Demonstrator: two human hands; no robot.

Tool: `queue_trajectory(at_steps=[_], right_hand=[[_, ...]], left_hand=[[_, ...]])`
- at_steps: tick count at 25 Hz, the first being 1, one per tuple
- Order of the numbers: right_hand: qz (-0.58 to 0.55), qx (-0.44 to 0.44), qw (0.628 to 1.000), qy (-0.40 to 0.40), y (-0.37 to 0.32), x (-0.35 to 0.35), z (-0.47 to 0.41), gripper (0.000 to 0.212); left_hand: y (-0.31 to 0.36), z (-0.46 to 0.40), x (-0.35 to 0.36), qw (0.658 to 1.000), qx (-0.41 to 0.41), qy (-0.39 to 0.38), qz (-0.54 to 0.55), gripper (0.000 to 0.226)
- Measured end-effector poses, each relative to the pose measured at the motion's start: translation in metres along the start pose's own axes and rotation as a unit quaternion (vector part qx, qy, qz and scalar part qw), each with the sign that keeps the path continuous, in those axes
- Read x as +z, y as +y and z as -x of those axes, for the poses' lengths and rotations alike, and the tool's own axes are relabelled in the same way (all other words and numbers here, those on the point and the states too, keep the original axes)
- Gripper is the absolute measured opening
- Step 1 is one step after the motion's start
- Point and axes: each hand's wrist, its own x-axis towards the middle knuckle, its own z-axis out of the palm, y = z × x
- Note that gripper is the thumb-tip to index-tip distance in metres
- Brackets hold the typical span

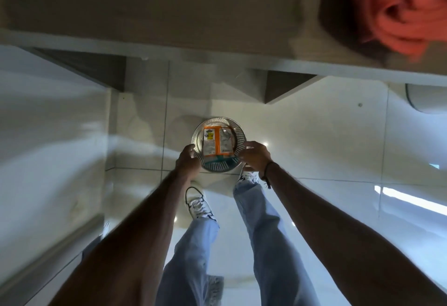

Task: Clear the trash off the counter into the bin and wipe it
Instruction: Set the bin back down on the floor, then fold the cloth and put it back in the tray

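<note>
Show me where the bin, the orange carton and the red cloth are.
bin [238, 128], head view, on its metal rim at the far right side.
orange carton [219, 142], head view, on its orange face inside the bin.
red cloth [408, 7], head view, on its bunched folds.

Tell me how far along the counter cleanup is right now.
Done: an orange carton already lies in the metal bin. In hand: left hand and right hand are at the bin's rim. Left: wiping; the red cloth sits unused on the counter.
</note>
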Motion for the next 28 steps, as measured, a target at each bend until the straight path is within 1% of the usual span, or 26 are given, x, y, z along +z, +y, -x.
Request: queue_trajectory(at_steps=[2, 4, 7, 11, 13, 15, 17, 19, 20, 21, 22, 24, 25, 26, 27, 28], right_hand=[[-0.011, -0.011, 1.000, 0.011, -0.018, -0.006, 0.053, 0.035], [-0.024, -0.030, 0.999, 0.017, -0.035, -0.016, 0.109, 0.029], [-0.086, -0.064, 0.994, 0.014, -0.057, -0.041, 0.193, 0.022], [-0.140, -0.116, 0.983, 0.038, -0.085, -0.074, 0.285, 0.023], [-0.148, -0.152, 0.975, 0.065, -0.100, -0.091, 0.316, 0.022], [-0.144, -0.189, 0.967, 0.094, -0.117, -0.109, 0.339, 0.022], [-0.128, -0.238, 0.951, 0.147, -0.136, -0.127, 0.352, 0.019], [-0.112, -0.280, 0.922, 0.241, -0.158, -0.147, 0.356, 0.013], [-0.114, -0.291, 0.908, 0.281, -0.170, -0.157, 0.356, 0.014], [-0.115, -0.296, 0.900, 0.300, -0.182, -0.166, 0.356, 0.022], [-0.108, -0.295, 0.900, 0.303, -0.193, -0.174, 0.353, 0.035], [-0.056, -0.282, 0.914, 0.288, -0.211, -0.187, 0.340, 0.062], [-0.011, -0.274, 0.920, 0.279, -0.218, -0.196, 0.328, 0.069], [0.035, -0.273, 0.923, 0.270, -0.223, -0.203, 0.317, 0.068], [0.068, -0.277, 0.923, 0.259, -0.228, -0.210, 0.307, 0.063], [0.073, -0.284, 0.923, 0.248, -0.233, -0.221, 0.295, 0.056]], left_hand=[[0.019, 0.051, -0.015, 0.999, 0.032, 0.019, -0.028, 0.058], [0.040, 0.104, -0.033, 0.995, 0.074, 0.026, -0.055, 0.053], [0.070, 0.179, -0.061, 0.986, 0.147, 0.027, -0.068, 0.045], [0.107, 0.259, -0.090, 0.969, 0.244, 0.025, -0.029, 0.031], [0.131, 0.286, -0.099, 0.962, 0.275, 0.003, -0.002, 0.024], [0.162, 0.306, -0.106, 0.950, 0.312, -0.015, 0.025, 0.023], [0.195, 0.318, -0.110, 0.942, 0.335, -0.003, 0.033, 0.022], [0.227, 0.322, -0.108, 0.940, 0.340, 0.027, 0.033, 0.019], [0.244, 0.320, -0.105, 0.942, 0.332, 0.039, 0.028, 0.018], [0.258, 0.317, -0.100, 0.947, 0.318, 0.047, 0.023, 0.019], [0.271, 0.314, -0.094, 0.951, 0.306, 0.053, 0.008, 0.021], [0.295, 0.307, -0.079, 0.951, 0.299, 0.062, -0.045, 0.030], [0.309, 0.302, -0.068, 0.949, 0.303, 0.062, -0.067, 0.034], [0.321, 0.298, -0.058, 0.946, 0.311, 0.059, -0.075, 0.039], [0.333, 0.296, -0.047, 0.942, 0.321, 0.055, -0.075, 0.045], [0.347, 0.292, -0.036, 0.939, 0.332, 0.055, -0.073, 0.050]])
